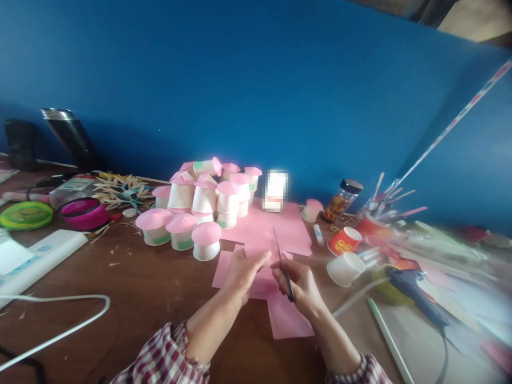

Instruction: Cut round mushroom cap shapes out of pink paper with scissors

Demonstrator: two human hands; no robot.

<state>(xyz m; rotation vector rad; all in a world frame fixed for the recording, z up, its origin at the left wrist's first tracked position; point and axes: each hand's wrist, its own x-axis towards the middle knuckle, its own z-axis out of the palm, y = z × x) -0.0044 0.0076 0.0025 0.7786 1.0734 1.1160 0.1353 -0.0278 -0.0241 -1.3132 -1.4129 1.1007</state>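
My left hand [245, 271] is closed on a piece of pink paper [259, 246], thumb on top. In my right hand [298, 282] is a pair of scissors [285, 271], fingers wrapped round the dark handles and the blade pointing away from me beside the paper. I cannot tell whether the blades touch the paper. Under both hands lie several loose pink sheets [286, 316], with a larger pink sheet [294, 229] behind them. Left of my hands stand several white paper cups with pink paper tops [206, 241], some stacked, one lying on its side.
At the right are a red paper cup [344, 241], a white cup [346, 268], a lidded jar [343, 200] and a glue gun [420, 293] with a cord. A power strip [44, 256], pink bowl [85, 214] and dark flask [70, 136] stand left. A blue wall [240, 80] rises behind.
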